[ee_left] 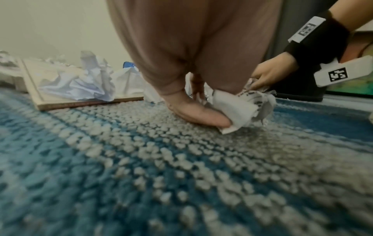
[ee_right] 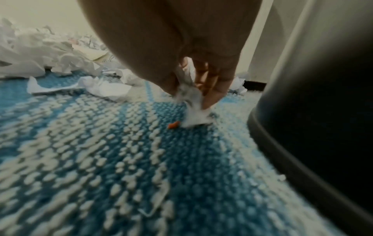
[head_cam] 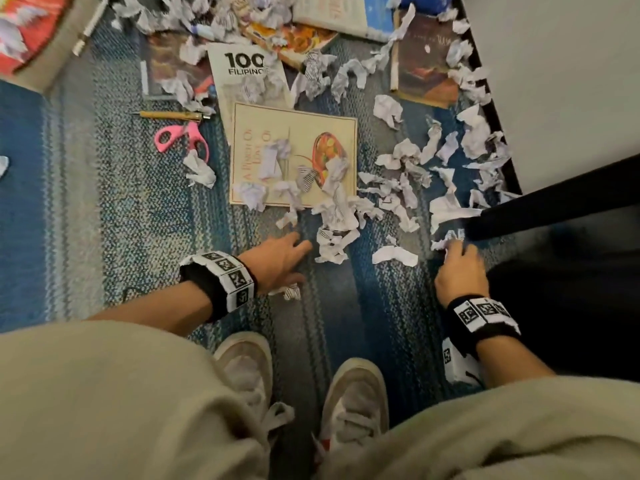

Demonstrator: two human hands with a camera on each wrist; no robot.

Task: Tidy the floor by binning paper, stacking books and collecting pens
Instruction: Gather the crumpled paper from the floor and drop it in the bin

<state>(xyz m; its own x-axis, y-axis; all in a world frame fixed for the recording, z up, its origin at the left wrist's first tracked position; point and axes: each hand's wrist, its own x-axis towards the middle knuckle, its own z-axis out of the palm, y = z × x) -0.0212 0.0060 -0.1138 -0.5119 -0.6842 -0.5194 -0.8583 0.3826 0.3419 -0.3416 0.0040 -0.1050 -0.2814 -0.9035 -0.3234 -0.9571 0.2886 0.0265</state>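
Observation:
My left hand (head_cam: 304, 261) reaches forward low over the blue woven rug (head_cam: 104, 220) with its fingers stretched toward a heap of crumpled paper (head_cam: 332, 237). Its thumb (ee_left: 201, 111) lies on the rug against a printed paper scrap (ee_left: 242, 108). My right hand (head_cam: 457, 251) pinches a small crumpled paper (ee_right: 193, 102) at rug level beside the black bin (ee_right: 312, 111). Ahead lies a cream cookbook (head_cam: 294, 133) with paper balls on it. Behind it are a "100 Filipino" book (head_cam: 242, 71) and a dark book (head_cam: 422, 60). An orange pen (head_cam: 169, 115) lies to the left.
Pink scissors (head_cam: 180, 136) lie under the pen, and a silver pen (head_cam: 88, 27) sits far left. Several more books and paper scraps cover the far rug. A white wall (head_cam: 571, 81) closes the right side. My shoes (head_cam: 246, 368) stand close behind the hands.

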